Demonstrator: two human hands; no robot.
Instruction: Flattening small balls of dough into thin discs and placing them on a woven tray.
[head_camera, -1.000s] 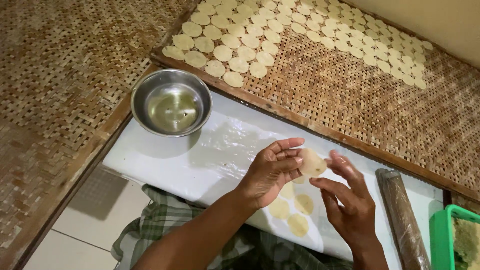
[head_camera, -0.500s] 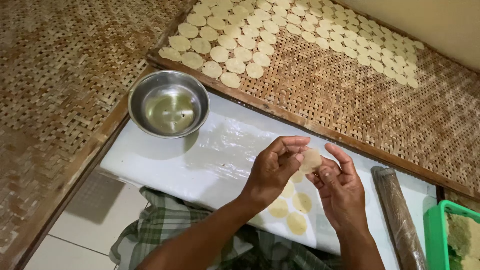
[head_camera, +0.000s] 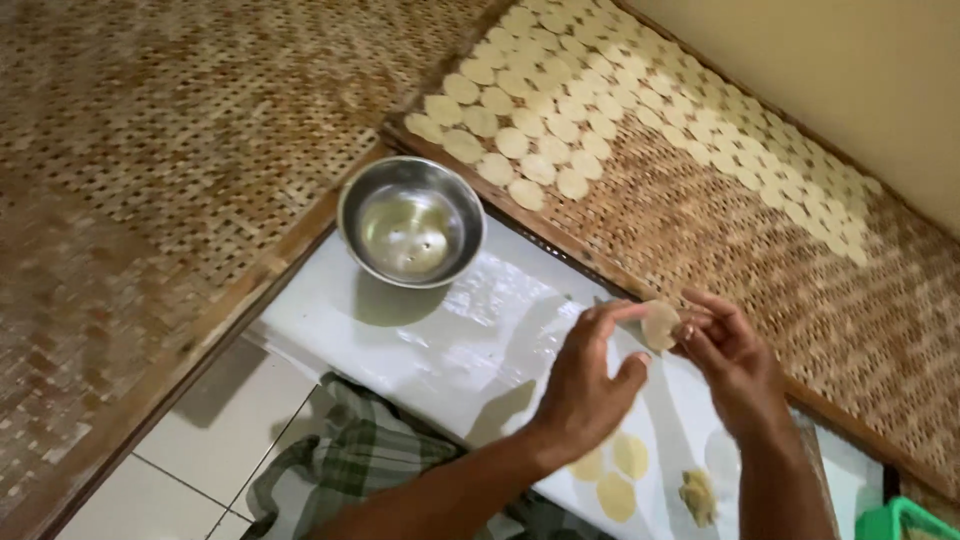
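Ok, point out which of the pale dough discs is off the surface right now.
The dough disc pinched between the fingertips of the left hand and right hand. The others lie flat: three on the white sheet below the hands, rows on the woven tray.

The round dough disc (head_camera: 659, 324) has been lifted higher off the tabletop (head_camera: 470, 340) and is now pinched between both hands' fingertips, right thumb included.
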